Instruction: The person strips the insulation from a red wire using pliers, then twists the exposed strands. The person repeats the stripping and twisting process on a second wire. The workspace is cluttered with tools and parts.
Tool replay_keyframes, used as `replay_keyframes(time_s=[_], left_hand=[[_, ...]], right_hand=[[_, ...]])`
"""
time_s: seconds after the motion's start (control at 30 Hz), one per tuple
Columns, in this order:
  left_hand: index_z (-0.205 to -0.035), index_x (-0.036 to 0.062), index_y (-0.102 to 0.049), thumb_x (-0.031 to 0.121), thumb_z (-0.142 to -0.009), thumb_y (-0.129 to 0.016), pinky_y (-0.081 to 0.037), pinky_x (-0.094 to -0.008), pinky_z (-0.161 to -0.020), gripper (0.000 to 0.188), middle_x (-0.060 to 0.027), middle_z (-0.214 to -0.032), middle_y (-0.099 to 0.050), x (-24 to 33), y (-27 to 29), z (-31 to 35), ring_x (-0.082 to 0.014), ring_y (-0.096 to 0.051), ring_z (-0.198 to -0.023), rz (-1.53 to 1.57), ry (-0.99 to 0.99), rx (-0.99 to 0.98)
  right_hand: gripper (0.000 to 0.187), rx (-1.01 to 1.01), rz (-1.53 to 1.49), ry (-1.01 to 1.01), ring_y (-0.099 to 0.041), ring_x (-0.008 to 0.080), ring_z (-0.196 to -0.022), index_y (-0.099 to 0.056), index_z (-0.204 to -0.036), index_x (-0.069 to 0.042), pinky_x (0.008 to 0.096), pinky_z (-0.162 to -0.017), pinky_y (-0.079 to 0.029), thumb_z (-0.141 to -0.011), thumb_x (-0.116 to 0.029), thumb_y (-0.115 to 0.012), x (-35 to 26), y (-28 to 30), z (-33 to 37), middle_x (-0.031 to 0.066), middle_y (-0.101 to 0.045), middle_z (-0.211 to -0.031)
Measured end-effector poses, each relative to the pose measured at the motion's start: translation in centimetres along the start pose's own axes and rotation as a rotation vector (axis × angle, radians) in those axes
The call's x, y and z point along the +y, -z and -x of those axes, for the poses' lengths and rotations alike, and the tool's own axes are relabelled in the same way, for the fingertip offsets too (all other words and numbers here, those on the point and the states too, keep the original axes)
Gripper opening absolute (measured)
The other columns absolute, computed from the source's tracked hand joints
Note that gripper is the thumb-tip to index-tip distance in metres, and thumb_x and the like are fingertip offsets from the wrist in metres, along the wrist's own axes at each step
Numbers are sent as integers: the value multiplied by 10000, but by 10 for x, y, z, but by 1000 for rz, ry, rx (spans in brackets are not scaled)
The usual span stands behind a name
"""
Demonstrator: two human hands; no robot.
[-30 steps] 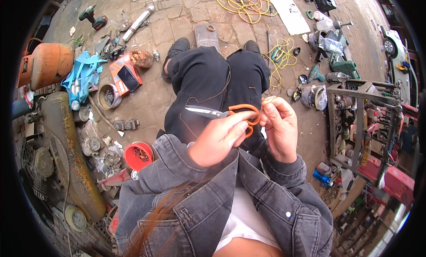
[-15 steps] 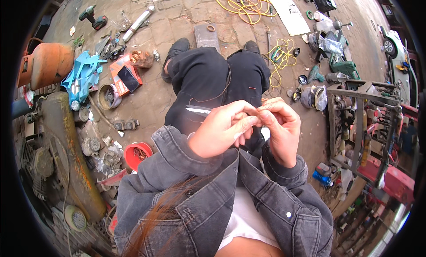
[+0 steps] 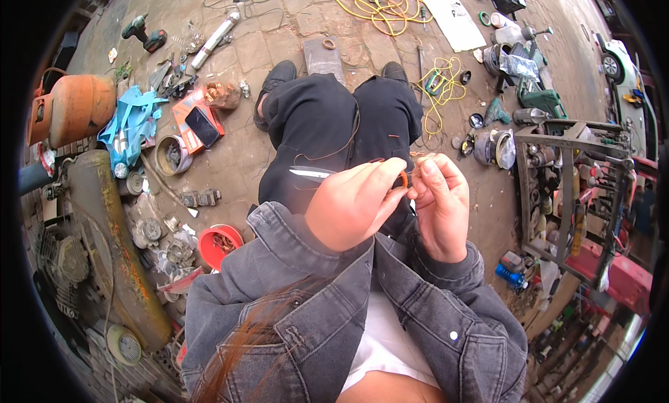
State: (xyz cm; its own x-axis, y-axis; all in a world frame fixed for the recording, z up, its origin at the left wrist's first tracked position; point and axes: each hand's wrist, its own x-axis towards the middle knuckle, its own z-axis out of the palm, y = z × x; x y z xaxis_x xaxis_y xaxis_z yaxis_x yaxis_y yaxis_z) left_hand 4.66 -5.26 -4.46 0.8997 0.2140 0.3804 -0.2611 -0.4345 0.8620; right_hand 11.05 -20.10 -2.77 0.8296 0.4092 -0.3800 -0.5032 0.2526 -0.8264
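Note:
My left hand (image 3: 355,206) is closed in front of my lap, with an orange-brown curved piece of wire (image 3: 404,179) pinched at its fingertips. Close beside it, my right hand (image 3: 442,206) pinches thin copper-coloured wire (image 3: 417,154), whose end shows above the fingers. A pale, pointed blade (image 3: 311,172) sticks out behind my left hand over my thigh; whether that hand holds it or it lies on the trousers, I cannot tell. One long thin brown wire (image 3: 327,156) trails across my dark trousers toward the knee.
At left lie a red bucket (image 3: 219,244), a phone (image 3: 203,127) on an orange box, a blue bag (image 3: 131,128), a gas cylinder (image 3: 83,110) and a drill (image 3: 144,34). Yellow cord (image 3: 380,9) lies ahead. A metal frame (image 3: 568,142) and several tools stand right.
My hands have drawn slightly apart from their earlier touching position. The orange-brown curved wire now shows between the left fingertips, and a wire end shows above the right ones.

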Motion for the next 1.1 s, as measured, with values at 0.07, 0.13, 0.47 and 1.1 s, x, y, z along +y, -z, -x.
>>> replay_keyframes(time_s=[0.07,0.13,0.47,1.1], left_hand=[[-1114,-21,-613,2,-789,-755,-536,-313,-584,355,-120,-825,-677,-3,-3,0,-245,-677,-655,-66,-71,15],[-1110,-28,-612,-10,-782,-751,-537,-321,-583,356,-131,-821,-674,-5,-5,0,-263,-676,-658,-126,-156,41],[-985,-36,-667,45,-944,-646,-499,-256,-539,93,-86,-763,-684,4,6,6,-149,-646,-602,520,519,-6],[-1311,21,-471,-51,-881,-636,-529,-249,-652,466,-117,-943,-672,4,6,6,-109,-673,-740,367,284,-64]], right_hand=[[98,13,-45,-24,-504,68,-721,-605,-996,-16,224,-639,-462,-993,-114,-597,-1,0,0,4,-570,-840],[92,25,-74,-45,-519,67,-733,-598,-998,-22,223,-652,-485,-995,-114,-595,-2,-1,1,2,-567,-843],[49,-44,-18,68,-591,95,-787,-565,-960,-29,234,-725,-553,-987,-60,-591,-1,-6,5,60,-583,-1019],[77,-20,-184,-55,-670,146,-875,-543,-1026,-27,277,-797,-610,-1020,-103,-545,-5,8,3,128,-661,-1037]])
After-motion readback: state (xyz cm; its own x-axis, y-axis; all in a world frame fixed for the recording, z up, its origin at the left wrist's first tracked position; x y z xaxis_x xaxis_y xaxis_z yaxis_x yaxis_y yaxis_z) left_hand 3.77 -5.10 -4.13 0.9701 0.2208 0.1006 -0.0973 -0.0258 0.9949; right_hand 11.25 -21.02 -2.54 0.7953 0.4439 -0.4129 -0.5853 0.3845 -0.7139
